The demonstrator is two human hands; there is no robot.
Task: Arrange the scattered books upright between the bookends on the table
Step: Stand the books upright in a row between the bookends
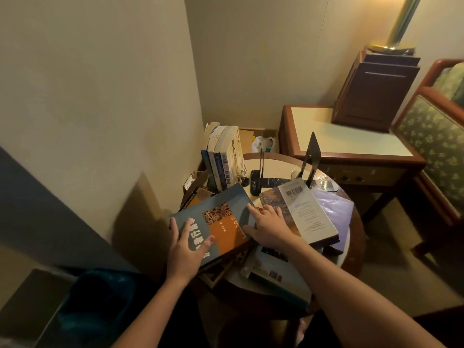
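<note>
A blue and orange book (pixel 221 222) lies tilted on top of other books at the near left of the round table (pixel 356 237). My left hand (pixel 185 247) grips its near left edge, fingers spread over the cover. My right hand (pixel 268 227) holds its right edge, thumb on the cover. Several books (pixel 223 156) stand upright at the table's far left. Two black bookends stand behind: one (pixel 261 169) mid-table, the other (pixel 311 156) further right, with a gap between them. A grey book with a barcode (pixel 306 209) lies flat over a purple book (pixel 336 207).
More books (pixel 273 272) lie stacked under my right forearm at the table's near edge. A wooden side table (pixel 339 136) with a dark box (pixel 376 91) stands behind, a patterned chair (pixel 437 136) at the right. A wall runs close along the left.
</note>
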